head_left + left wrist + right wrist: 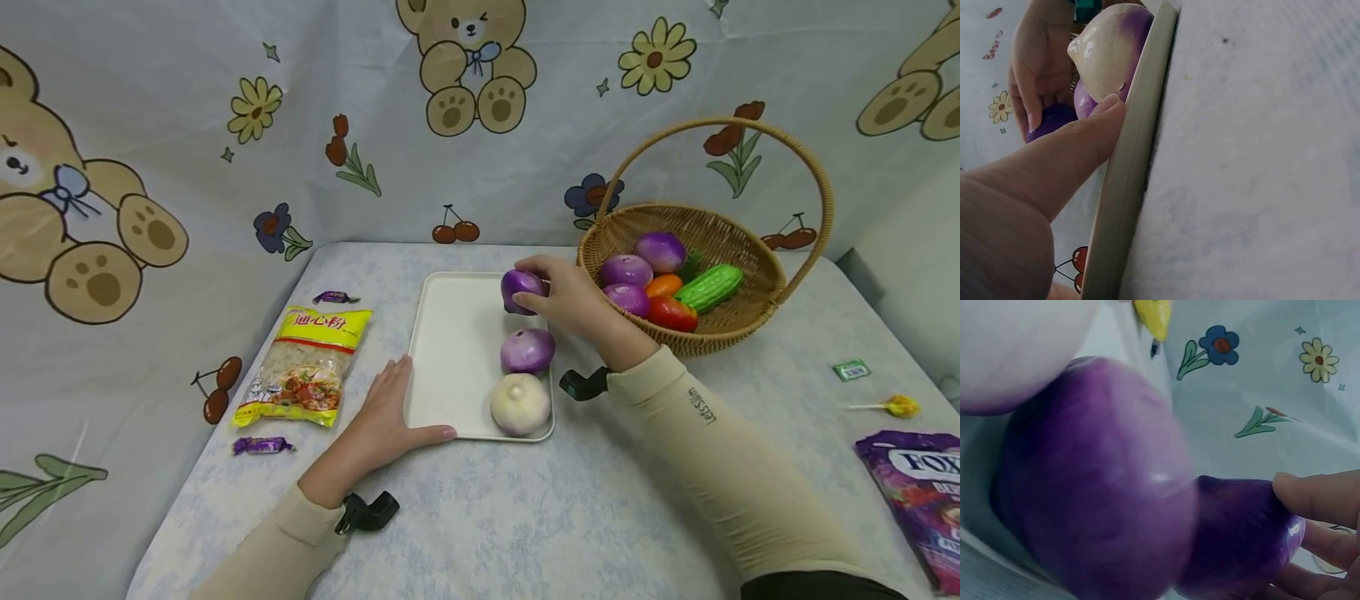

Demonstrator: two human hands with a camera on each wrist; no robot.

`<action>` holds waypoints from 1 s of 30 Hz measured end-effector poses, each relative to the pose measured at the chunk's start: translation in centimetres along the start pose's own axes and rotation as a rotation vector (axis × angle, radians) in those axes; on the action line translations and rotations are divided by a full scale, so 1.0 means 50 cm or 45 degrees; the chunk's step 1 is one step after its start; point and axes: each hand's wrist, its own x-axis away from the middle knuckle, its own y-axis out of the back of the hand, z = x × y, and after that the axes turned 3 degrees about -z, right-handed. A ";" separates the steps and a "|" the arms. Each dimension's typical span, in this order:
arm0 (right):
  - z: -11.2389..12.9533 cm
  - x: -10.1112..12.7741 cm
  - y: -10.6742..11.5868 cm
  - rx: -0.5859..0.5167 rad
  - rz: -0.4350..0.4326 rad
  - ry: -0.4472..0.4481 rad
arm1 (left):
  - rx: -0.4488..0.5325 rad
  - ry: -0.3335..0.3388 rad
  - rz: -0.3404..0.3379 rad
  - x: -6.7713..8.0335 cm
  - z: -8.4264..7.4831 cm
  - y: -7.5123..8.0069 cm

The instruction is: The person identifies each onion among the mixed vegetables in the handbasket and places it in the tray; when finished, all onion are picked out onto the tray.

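A white tray [450, 350] lies mid-table. My right hand [558, 293] grips a dark purple onion [521, 290] over the tray's far right part; the same onion [1244, 540] shows in the right wrist view with fingertips [1316, 500] curled on it. A lighter purple onion [528, 349] and a whitish onion [521, 403] sit in a row on the tray's right side. My left hand [393, 408] rests flat on the tray's near left corner, thumb [1094, 134] along the rim [1129, 181].
A wicker basket [742, 329] at the right holds purple onions, a tomato, a green gourd and an orange piece. A yellow noodle packet [303, 365] and two purple candies lie left of the tray. A lollipop [896, 406], green sachet and purple bag sit far right.
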 end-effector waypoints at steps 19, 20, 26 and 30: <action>-0.057 -0.016 -0.041 0.134 0.023 0.060 | -0.018 0.002 0.001 -0.001 -0.002 0.001; -0.056 -0.015 -0.041 0.136 0.021 0.059 | -0.020 0.000 0.000 -0.001 -0.002 0.001; -0.053 -0.014 -0.040 0.132 0.024 0.064 | -0.013 -0.006 -0.003 0.000 -0.002 0.003; -0.052 -0.014 -0.041 0.119 0.041 0.054 | -0.011 -0.008 -0.003 0.000 -0.001 0.002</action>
